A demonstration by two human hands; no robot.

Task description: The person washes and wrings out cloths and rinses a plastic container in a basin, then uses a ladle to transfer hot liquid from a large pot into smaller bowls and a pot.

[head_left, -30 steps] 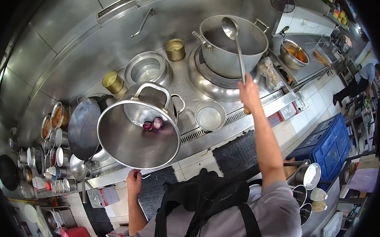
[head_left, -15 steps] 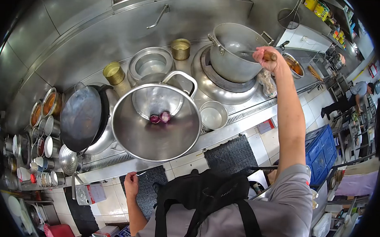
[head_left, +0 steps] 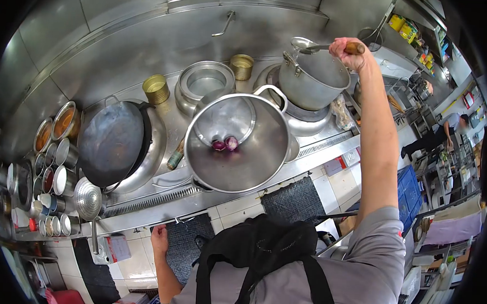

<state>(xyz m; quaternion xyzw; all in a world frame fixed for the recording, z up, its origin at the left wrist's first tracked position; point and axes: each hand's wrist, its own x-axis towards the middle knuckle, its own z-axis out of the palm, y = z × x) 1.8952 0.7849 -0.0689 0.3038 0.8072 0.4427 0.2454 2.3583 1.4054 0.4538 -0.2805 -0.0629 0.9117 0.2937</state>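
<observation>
My right hand [head_left: 350, 52], raised over the back of the stove, is closed round the wooden handle of a ladle [head_left: 302, 44]. Its steel bowl hangs above the rim of a large, tilted-looking aluminium pot [head_left: 311, 84]. My left hand [head_left: 159, 237] hangs low by the counter's front edge, fingers loosely bent and apparently holding nothing. Between my hands, a wide, deep steel pot [head_left: 237, 173] with loop handles stands at the counter front. Two pieces of red onion [head_left: 225, 144] lie inside it.
A dark wok [head_left: 112, 143] sits on the left burner, beside a perforated skimmer [head_left: 87, 198]. Several seasoning containers [head_left: 64, 181] crowd the far left. Two brass-coloured cans [head_left: 156, 89] and a steel pot [head_left: 206, 81] stand behind. A co-worker [head_left: 442, 133] is at the far right.
My right hand has lifted the ladle out of the aluminium pot to above its rim. The wide steel pot appears further right, covering the small pan and exposing a green-ended handle. The view shifted slightly.
</observation>
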